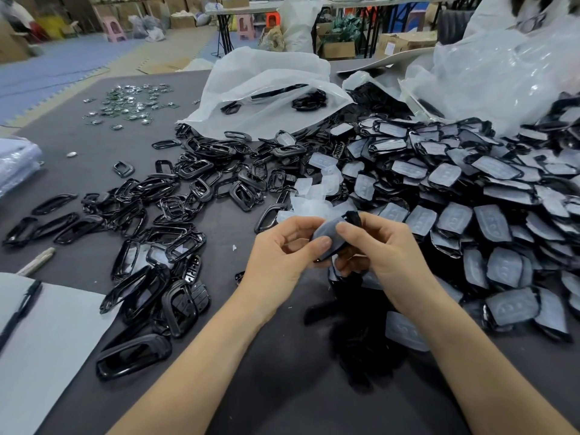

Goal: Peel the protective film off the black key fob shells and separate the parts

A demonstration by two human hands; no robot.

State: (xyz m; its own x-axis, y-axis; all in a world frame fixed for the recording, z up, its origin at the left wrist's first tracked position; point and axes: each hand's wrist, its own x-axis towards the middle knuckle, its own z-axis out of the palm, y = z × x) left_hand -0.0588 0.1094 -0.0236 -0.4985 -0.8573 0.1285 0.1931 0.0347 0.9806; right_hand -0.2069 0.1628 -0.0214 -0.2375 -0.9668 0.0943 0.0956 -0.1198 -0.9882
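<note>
One black key fob shell (333,252) is held up over the dark grey table (282,387), in the middle of the view. It is pinched by the left hand (282,246), with the thumb on its near edge and the fingers curled behind it. It is gripped by the right hand (379,246) too, with the thumb pressed on top. Its flat face is covered by a pale, cloudy film (326,235), so only a thin black rim is seen. Its lower part is hidden by fingers, and it cannot be told if the film is lifted. To the right, a big heap of covered shells (470,189) is piled up, each one dark with a dull grey skin. To the left, shiny black frames (175,196) with open middles are spread out. Soft white bits of peeled film (317,189) are stacked just behind the hands. A crinkled white bag (266,83) is laid open farther back, with more black parts half hidden under it. Tiny silver pieces (131,103) are scattered far left, too small to make out. A white sheet (47,340) with a black pen (18,309) is cut off at the left edge. Below the hands, a dark blurry patch (361,340) is too smeared to name.
</note>
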